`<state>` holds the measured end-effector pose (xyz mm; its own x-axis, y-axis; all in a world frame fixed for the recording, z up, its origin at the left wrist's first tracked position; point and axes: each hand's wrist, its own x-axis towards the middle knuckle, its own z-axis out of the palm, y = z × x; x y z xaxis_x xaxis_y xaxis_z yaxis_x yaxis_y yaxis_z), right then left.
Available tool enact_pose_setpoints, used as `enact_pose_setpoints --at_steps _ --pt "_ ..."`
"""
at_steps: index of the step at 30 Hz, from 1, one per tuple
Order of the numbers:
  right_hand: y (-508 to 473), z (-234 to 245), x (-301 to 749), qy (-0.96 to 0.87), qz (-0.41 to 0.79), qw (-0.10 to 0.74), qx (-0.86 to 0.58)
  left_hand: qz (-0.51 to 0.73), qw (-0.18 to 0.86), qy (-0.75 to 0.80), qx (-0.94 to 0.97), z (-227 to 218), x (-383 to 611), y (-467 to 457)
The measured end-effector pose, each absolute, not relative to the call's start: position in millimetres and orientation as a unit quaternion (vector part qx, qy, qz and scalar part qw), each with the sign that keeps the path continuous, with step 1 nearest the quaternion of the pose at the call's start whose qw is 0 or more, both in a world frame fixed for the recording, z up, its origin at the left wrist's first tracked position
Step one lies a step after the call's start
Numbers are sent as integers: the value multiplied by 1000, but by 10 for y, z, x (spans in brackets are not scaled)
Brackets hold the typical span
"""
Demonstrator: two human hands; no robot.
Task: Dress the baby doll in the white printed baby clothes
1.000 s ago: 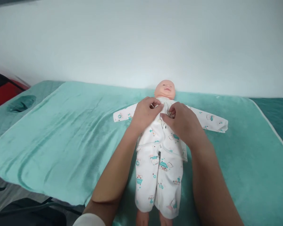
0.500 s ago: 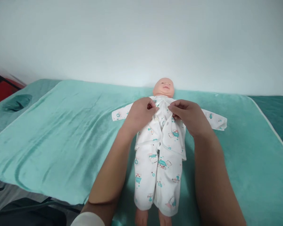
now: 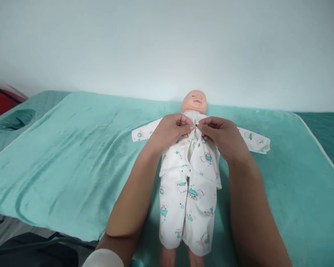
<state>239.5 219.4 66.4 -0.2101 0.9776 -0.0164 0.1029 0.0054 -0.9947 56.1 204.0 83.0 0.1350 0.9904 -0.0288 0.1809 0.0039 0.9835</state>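
A baby doll (image 3: pixel 195 101) lies on its back with its head toward the wall and its feet toward me. It wears a white printed baby shirt (image 3: pixel 204 163) and matching trousers (image 3: pixel 171 211). My left hand (image 3: pixel 174 130) pinches one front edge of the shirt at the upper chest. Opposite it, my right hand (image 3: pixel 218 133) pinches the other edge, and the fingertips of both hands almost meet. Below them the two front panels hang slightly apart. Both sleeves stretch out sideways.
A green plush cover (image 3: pixel 72 159) lies over the bed, with wrinkles on the left. At the far left the bed has a face hole (image 3: pixel 18 119). A white wall (image 3: pixel 167 48) stands right behind the bed. A dark object (image 3: pixel 33 250) is at the lower left.
My left hand has moved right, bringing its shirt edge up to the other one. My right hand has barely moved. The view has shifted slightly.
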Motion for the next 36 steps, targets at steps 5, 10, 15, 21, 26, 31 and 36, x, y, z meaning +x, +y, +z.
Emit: enact_pose_setpoints --at_steps 5,10,15,21,26,31,36 --pt "2186 673 2394 -575 514 403 -492 423 514 499 555 818 562 2056" --pt "2208 653 2423 -575 507 392 -509 428 520 500 545 804 559 2068" --pt "2171 693 2405 -599 502 370 -503 440 539 486 529 789 559 2070" --pt "2094 779 2340 -634 461 347 -515 425 544 483 539 789 560 2067" --pt "2070 800 2283 -641 436 329 -539 415 523 494 557 779 567 2068" --pt "2023 804 2258 -690 367 297 -548 390 533 498 562 795 517 2069" --pt "1782 827 2138 -752 215 228 -579 380 494 510 593 775 505 2047"
